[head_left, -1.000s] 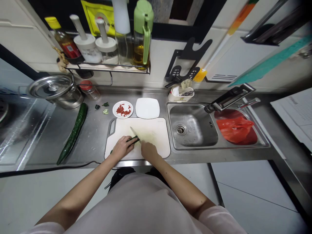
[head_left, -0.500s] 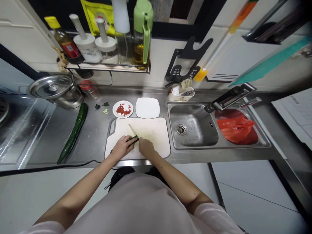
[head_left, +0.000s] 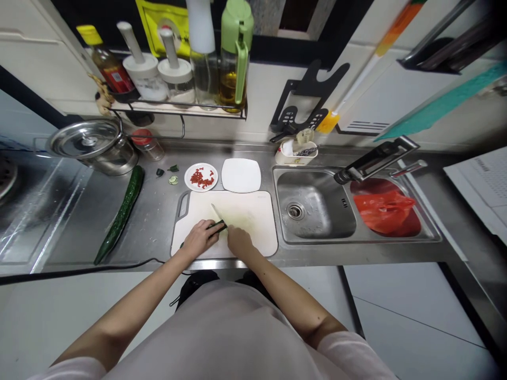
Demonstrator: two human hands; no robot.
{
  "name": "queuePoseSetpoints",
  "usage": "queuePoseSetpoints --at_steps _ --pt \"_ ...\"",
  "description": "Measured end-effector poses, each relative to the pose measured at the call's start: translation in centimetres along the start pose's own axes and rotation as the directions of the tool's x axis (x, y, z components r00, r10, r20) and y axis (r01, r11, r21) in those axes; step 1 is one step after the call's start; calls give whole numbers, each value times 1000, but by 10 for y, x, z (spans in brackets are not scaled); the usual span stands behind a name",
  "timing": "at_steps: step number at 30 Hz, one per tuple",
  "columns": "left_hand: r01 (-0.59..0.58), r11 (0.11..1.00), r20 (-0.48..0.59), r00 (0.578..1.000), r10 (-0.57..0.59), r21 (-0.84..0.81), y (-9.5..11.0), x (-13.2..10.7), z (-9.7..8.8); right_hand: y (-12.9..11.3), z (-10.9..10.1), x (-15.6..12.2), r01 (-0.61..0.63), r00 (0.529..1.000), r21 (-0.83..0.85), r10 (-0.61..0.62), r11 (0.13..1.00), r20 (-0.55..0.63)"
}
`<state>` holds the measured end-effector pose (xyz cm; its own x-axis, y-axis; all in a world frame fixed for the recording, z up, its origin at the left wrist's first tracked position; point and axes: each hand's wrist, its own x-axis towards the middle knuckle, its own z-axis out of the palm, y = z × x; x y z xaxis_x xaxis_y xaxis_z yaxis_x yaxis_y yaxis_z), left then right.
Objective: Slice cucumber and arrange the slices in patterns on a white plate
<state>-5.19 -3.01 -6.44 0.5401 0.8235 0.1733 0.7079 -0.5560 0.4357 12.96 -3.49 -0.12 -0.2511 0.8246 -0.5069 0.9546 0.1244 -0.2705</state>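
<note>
On the white cutting board [head_left: 259, 216], my left hand [head_left: 199, 238] presses down on a dark green piece of cucumber [head_left: 222, 226], its fingers closed over it. Most of that piece is hidden under the hand. My right hand [head_left: 240, 241] is wrapped around the handle of a knife, and the handle is covered by the fingers. The knife blade [head_left: 216, 211] points away and to the left, close against the cucumber piece's right end. A whole cucumber [head_left: 122, 214] lies on the steel counter to the left of the board.
Behind the board stand a plate of red chopped bits [head_left: 191, 183] and a white square plate [head_left: 241, 175]. Small cucumber scraps [head_left: 173, 180] lie left of them. A lidded steel pot [head_left: 114, 158] is at the back left, a sink [head_left: 317, 211] with a faucet [head_left: 372, 158] at the right.
The view has shifted very slightly. Both hands keep their grip in almost the same place, with the knife still beside the cucumber piece.
</note>
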Motion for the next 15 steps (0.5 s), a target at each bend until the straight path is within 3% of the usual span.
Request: queuePoseSetpoints --at_steps 15 --pt "11 1000 -21 1000 -11 18 5 0 -3 -5 15 10 -39 988 -24 35 999 -150"
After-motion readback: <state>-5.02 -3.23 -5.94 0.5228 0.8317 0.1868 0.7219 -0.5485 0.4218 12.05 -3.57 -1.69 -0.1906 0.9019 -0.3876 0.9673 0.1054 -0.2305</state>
